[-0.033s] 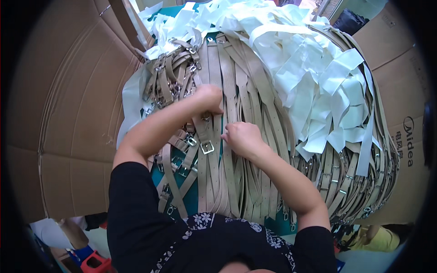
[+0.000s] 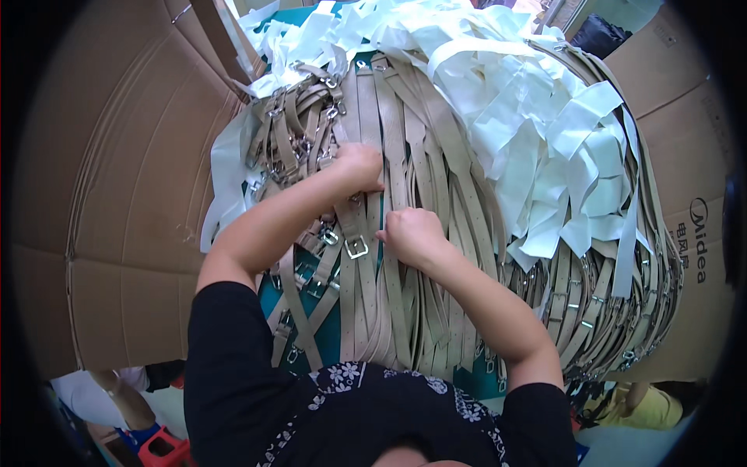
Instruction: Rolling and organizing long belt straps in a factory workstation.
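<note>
Long beige straps (image 2: pixel 398 311) lie side by side down the middle of the table, some with punched holes. My left hand (image 2: pixel 360 167) is closed over one of these straps, its fingertips turned down and mostly hidden. Below it lies a strap end with a silver square buckle (image 2: pixel 356 247). My right hand (image 2: pixel 414 235) is just lower and to the right, fingers curled in a pinch over the strap edges. What sits between its fingertips is hidden. The two hands are apart, with a short stretch of strap between them.
At the left lies a tangle of short beige straps with metal clips (image 2: pixel 299 128). White strips (image 2: pixel 537 132) heap across the back and right, above more buckled straps (image 2: pixel 591 311). Cardboard walls (image 2: pixel 132 194) enclose both sides. A red stool (image 2: pixel 163 447) stands lower left; other people (image 2: pixel 642 405) are behind.
The view has shifted very slightly. Both hands keep nearly the same place and grip, and the straps lie as before.
</note>
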`<state>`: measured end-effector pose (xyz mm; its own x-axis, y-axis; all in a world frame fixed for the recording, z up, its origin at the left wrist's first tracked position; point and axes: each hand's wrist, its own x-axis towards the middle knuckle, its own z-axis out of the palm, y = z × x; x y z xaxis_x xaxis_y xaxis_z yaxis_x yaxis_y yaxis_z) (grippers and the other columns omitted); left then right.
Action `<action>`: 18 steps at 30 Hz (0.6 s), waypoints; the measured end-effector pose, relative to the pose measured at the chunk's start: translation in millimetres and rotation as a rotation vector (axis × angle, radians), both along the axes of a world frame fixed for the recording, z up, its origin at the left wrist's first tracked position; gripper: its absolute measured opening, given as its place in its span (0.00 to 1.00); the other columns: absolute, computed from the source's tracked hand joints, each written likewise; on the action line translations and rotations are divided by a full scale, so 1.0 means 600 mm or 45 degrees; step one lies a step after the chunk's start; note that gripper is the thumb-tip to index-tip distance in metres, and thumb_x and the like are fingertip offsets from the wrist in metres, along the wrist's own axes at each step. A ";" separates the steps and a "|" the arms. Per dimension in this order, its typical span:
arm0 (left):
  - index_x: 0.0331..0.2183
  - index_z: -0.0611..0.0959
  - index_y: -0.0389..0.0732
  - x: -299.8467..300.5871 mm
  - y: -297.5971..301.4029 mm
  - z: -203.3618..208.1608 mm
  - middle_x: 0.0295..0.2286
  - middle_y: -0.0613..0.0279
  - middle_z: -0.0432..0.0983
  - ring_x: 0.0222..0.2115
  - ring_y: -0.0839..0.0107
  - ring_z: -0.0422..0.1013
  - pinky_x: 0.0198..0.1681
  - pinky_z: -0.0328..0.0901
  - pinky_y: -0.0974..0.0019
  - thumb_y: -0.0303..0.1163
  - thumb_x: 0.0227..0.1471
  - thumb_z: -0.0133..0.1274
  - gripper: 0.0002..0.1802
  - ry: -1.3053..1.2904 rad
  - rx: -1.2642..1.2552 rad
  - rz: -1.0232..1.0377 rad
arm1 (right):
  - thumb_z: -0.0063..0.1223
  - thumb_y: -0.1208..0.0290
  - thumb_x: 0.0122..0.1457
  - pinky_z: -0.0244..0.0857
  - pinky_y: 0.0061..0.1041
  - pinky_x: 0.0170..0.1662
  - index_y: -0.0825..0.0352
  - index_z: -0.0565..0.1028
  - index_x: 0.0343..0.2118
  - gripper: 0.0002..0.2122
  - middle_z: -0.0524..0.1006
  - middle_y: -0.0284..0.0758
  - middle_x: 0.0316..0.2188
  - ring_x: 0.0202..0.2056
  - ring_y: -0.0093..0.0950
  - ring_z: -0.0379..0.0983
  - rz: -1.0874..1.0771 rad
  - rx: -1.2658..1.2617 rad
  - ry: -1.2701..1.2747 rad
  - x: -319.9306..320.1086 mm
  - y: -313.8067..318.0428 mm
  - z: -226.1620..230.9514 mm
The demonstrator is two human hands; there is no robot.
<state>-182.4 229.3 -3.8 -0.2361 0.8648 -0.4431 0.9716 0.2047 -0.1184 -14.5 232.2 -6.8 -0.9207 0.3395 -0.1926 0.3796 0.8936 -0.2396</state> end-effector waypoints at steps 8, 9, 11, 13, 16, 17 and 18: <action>0.31 0.81 0.37 0.015 -0.023 -0.052 0.35 0.52 0.75 0.37 0.60 0.72 0.39 0.68 0.63 0.36 0.36 0.56 0.17 -0.264 0.364 0.232 | 0.52 0.51 0.47 0.68 0.33 0.30 0.68 0.74 0.28 0.20 0.76 0.42 0.26 0.29 0.37 0.74 -0.284 -0.010 0.058 -0.043 -0.040 -0.040; 0.29 0.81 0.36 0.017 -0.027 -0.052 0.34 0.50 0.75 0.36 0.59 0.73 0.38 0.68 0.63 0.35 0.35 0.55 0.16 -0.324 0.415 0.245 | 0.52 0.51 0.47 0.68 0.33 0.30 0.68 0.74 0.28 0.20 0.76 0.42 0.26 0.29 0.37 0.74 -0.280 -0.010 0.052 -0.044 -0.042 -0.036; 0.24 0.81 0.34 0.017 -0.030 -0.040 0.25 0.49 0.76 0.29 0.59 0.74 0.35 0.68 0.62 0.36 0.34 0.57 0.15 -0.482 0.455 0.365 | 0.51 0.51 0.47 0.68 0.33 0.30 0.68 0.74 0.27 0.20 0.76 0.42 0.26 0.30 0.37 0.74 -0.313 0.064 0.046 -0.042 -0.044 -0.034; 0.21 0.80 0.32 -0.008 -0.041 -0.033 0.20 0.51 0.76 0.24 0.60 0.74 0.32 0.68 0.62 0.39 0.38 0.56 0.16 -0.813 0.388 0.611 | 0.49 0.58 0.50 0.68 0.33 0.30 0.67 0.75 0.27 0.15 0.76 0.42 0.27 0.30 0.36 0.75 -0.360 0.105 0.104 -0.054 -0.045 -0.064; 0.25 0.79 0.32 -0.027 -0.082 -0.017 0.20 0.52 0.75 0.21 0.65 0.73 0.27 0.66 0.66 0.38 0.43 0.55 0.15 -0.832 0.692 0.514 | 0.46 0.66 0.50 0.69 0.31 0.32 0.66 0.76 0.27 0.10 0.77 0.41 0.27 0.31 0.35 0.75 -0.357 0.158 0.023 -0.073 -0.039 -0.072; 0.25 0.79 0.32 -0.030 -0.107 -0.010 0.20 0.52 0.75 0.21 0.65 0.73 0.27 0.66 0.66 0.38 0.43 0.55 0.15 -0.828 0.689 0.519 | 0.45 0.69 0.49 0.69 0.30 0.33 0.65 0.77 0.27 0.09 0.77 0.41 0.29 0.32 0.34 0.75 -0.342 0.190 0.008 -0.081 -0.040 -0.065; 0.26 0.80 0.33 -0.022 -0.135 -0.004 0.19 0.53 0.75 0.21 0.63 0.72 0.27 0.66 0.64 0.37 0.44 0.54 0.14 -0.732 0.887 0.433 | 0.44 0.72 0.48 0.69 0.29 0.35 0.65 0.77 0.27 0.08 0.77 0.40 0.30 0.34 0.33 0.75 -0.337 0.225 -0.008 -0.087 -0.037 -0.057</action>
<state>-195.7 148.2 -6.2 -0.4295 0.9029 0.0174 0.7191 0.3304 0.6113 -66.6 210.1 -41.2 -0.7948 0.5960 -0.1145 0.6057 0.7910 -0.0864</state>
